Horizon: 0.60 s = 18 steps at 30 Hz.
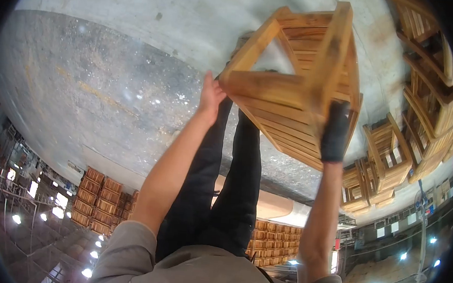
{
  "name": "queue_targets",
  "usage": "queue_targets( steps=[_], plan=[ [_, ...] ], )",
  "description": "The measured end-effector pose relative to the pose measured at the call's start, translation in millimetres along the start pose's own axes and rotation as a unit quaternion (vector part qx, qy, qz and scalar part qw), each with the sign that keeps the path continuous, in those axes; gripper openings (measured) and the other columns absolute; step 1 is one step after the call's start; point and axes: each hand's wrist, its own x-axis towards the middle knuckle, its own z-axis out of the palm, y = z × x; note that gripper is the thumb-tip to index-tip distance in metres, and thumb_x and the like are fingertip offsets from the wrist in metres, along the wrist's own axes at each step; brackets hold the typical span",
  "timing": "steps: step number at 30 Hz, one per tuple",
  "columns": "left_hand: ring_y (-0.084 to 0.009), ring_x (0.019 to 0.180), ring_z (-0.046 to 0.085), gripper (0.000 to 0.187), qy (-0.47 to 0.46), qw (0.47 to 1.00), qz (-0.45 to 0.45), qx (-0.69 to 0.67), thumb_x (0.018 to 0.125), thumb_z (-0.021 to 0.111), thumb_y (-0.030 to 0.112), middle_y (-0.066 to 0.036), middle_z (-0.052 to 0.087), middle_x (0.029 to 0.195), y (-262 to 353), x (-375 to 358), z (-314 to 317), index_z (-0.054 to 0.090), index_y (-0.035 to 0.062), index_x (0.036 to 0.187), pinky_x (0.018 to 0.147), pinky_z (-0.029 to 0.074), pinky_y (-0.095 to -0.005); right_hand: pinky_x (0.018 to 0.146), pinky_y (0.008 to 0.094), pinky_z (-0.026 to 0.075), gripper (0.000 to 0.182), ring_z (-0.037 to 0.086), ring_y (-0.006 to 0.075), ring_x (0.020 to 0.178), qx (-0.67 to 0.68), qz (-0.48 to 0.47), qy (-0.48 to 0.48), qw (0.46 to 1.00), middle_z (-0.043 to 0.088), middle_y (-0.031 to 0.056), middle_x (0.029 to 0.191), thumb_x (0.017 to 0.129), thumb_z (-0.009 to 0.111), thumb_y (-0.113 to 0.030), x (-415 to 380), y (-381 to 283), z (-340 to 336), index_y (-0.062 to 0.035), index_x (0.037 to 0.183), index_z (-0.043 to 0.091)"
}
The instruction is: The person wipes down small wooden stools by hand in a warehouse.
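Note:
A slatted wooden chair (281, 111) is held tilted off its feet in front of my legs, slightly blurred at its near post. My left hand (212, 96) is bare, thumb raised, its fingers curled against the chair's left corner; part of them is hidden behind the wood. On the other side, my right hand (334, 133) wears a black glove and is closed around the chair's right side frame. The glove's fingertips are partly out of sight among the slats.
More wooden chairs (385, 155) stand along the right, some stacked (433, 108). Piles of slatted wooden pieces (99, 198) show in the background at lower left, others (277, 239) behind my legs. The concrete floor (110, 75) has a dark, paint-speckled patch.

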Motion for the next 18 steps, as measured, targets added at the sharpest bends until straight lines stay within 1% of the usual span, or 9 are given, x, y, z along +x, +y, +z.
queue_targets(
  steps=[2, 3, 4, 6, 8, 12, 13, 14, 18],
  plan=[
    [-0.0211, 0.125, 0.057, 0.067, -0.025, 0.996, 0.086, -0.026, 0.107, 0.035, 0.056, -0.014, 0.066, 0.127, -5, -67, 29, 0.061, -0.0021, 0.128, 0.115, 0.036, -0.0382, 0.094, 0.044, 0.052, 0.039, 0.064, 0.0407, 0.115, -0.127, 0.005, -0.022, 0.992, 0.067, 0.0239, 0.123, 0.105, 0.053, -0.018, -29, 24, -66, -0.0006, 0.141, 0.052],
    [-0.0209, 0.126, 0.056, 0.064, -0.042, 0.991, 0.124, -0.007, 0.109, 0.035, 0.051, -0.014, 0.065, 0.127, -13, -100, 39, 0.059, -0.0039, 0.13, 0.114, 0.036, -0.038, 0.097, 0.0441, 0.052, 0.041, 0.062, 0.0368, 0.12, 0.165, 0.21, 0.128, 0.955, 0.064, 0.0205, 0.13, 0.106, 0.053, -0.02, -41, 12, -92, -0.0005, 0.142, 0.05],
    [-0.0207, 0.126, 0.055, 0.06, -0.058, 0.984, 0.166, 0.01, 0.11, 0.036, 0.046, -0.013, 0.064, 0.128, -19, -131, 47, 0.058, -0.0056, 0.132, 0.114, 0.037, -0.0377, 0.1, 0.0442, 0.052, 0.043, 0.061, 0.0329, 0.125, 0.438, 0.376, 0.258, 0.775, 0.062, 0.017, 0.138, 0.106, 0.053, -0.022, -55, 2, -114, -0.0004, 0.144, 0.048],
    [-0.0223, 0.128, 0.053, 0.058, -0.082, 0.963, 0.242, 0.092, 0.11, 0.037, 0.04, -0.013, 0.06, 0.13, -17, -193, 62, 0.054, -0.0098, 0.135, 0.114, 0.037, -0.0378, 0.097, 0.0453, 0.056, 0.048, 0.067, 0.0284, 0.116, 0.194, 0.215, 0.273, 0.917, 0.068, 0.0168, 0.129, 0.106, 0.054, -0.03, -108, 44, -137, 0.0017, 0.142, 0.047],
    [-0.0234, 0.129, 0.052, 0.059, -0.096, 0.947, 0.29, 0.097, 0.109, 0.036, 0.039, -0.014, 0.057, 0.132, -11, -229, 70, 0.053, -0.0115, 0.135, 0.115, 0.036, -0.0383, 0.085, 0.046, 0.06, 0.046, 0.073, 0.0302, 0.095, 0.227, 0.192, 0.143, 0.944, 0.073, 0.0203, 0.109, 0.106, 0.054, -0.03, -121, 39, -160, 0.004, 0.137, 0.049],
    [-0.0243, 0.13, 0.048, 0.062, -0.112, 0.89, 0.397, 0.193, 0.108, 0.034, 0.038, -0.015, 0.051, 0.136, 6, -247, 85, 0.05, -0.013, 0.139, 0.111, 0.037, -0.0391, 0.08, 0.0453, 0.062, 0.051, 0.074, 0.0318, 0.085, 0.259, 0.176, 0.182, 0.932, 0.074, 0.0233, 0.098, 0.107, 0.048, -0.036, -131, 41, -139, 0.0061, 0.135, 0.049],
    [-0.0243, 0.13, 0.048, 0.062, -0.116, 0.886, 0.403, 0.197, 0.108, 0.034, 0.038, -0.015, 0.051, 0.136, 8, -244, 88, 0.05, -0.013, 0.139, 0.111, 0.037, -0.0391, 0.081, 0.0467, 0.062, 0.06, 0.074, 0.0342, 0.083, 0.398, 0.169, 0.218, 0.875, 0.074, 0.0238, 0.096, 0.107, 0.043, -0.045, -126, 47, -125, 0.0064, 0.136, 0.048],
    [-0.0236, 0.127, 0.048, 0.064, -0.116, 0.883, 0.401, 0.216, 0.108, 0.033, 0.04, -0.015, 0.051, 0.135, 10, -238, 91, 0.049, -0.0123, 0.141, 0.109, 0.037, -0.0384, 0.087, 0.049, 0.06, 0.064, 0.073, 0.036, 0.094, 0.5, 0.136, 0.192, 0.833, 0.072, 0.0237, 0.109, 0.107, 0.037, -0.051, -124, 64, -117, 0.0026, 0.141, 0.048],
    [-0.022, 0.119, 0.048, 0.068, -0.121, 0.844, 0.43, 0.296, 0.107, 0.032, 0.044, -0.014, 0.051, 0.136, 13, -232, 102, 0.046, -0.0092, 0.148, 0.106, 0.037, -0.0361, 0.096, 0.0512, 0.057, 0.059, 0.067, 0.0354, 0.113, 0.415, 0.27, 0.298, 0.817, 0.062, 0.0189, 0.13, 0.11, 0.03, -0.05, -116, 108, -73, -0.0052, 0.144, 0.045]
  ],
)
